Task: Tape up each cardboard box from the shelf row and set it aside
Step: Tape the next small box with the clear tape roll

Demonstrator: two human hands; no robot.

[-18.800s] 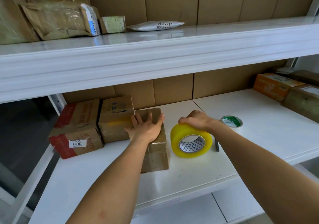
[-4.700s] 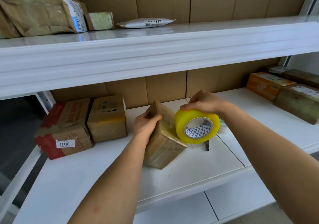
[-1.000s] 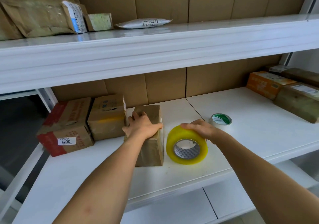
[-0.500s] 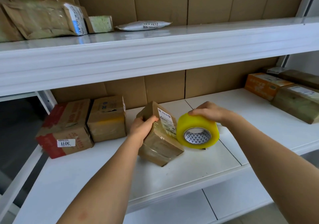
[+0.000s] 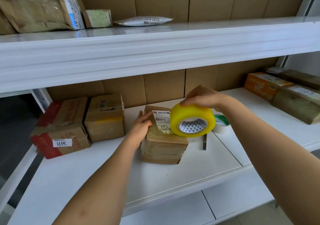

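A small brown cardboard box (image 5: 163,145) wrapped in clear tape lies flat in the middle of the white shelf (image 5: 155,178), its white label facing up. My left hand (image 5: 141,126) rests on the box's left upper edge with fingers nearly straight. My right hand (image 5: 202,97) grips the top of a big yellow tape roll (image 5: 192,121), held just above the box's right upper side, its core facing me. Two more cardboard boxes stand to the left: a plain one (image 5: 104,118) and a red-printed one (image 5: 60,129).
A small green-and-white tape roll (image 5: 222,125) and a thin dark blade (image 5: 205,141) lie right of the box. An orange box (image 5: 265,84) and brown boxes (image 5: 297,103) stand at the far right. Padded parcels (image 5: 39,11) sit on the upper shelf (image 5: 155,51).
Over the last half second the box has gone from tilted on an edge to lying flat, label up. My right hand has lifted the yellow roll higher over the box.
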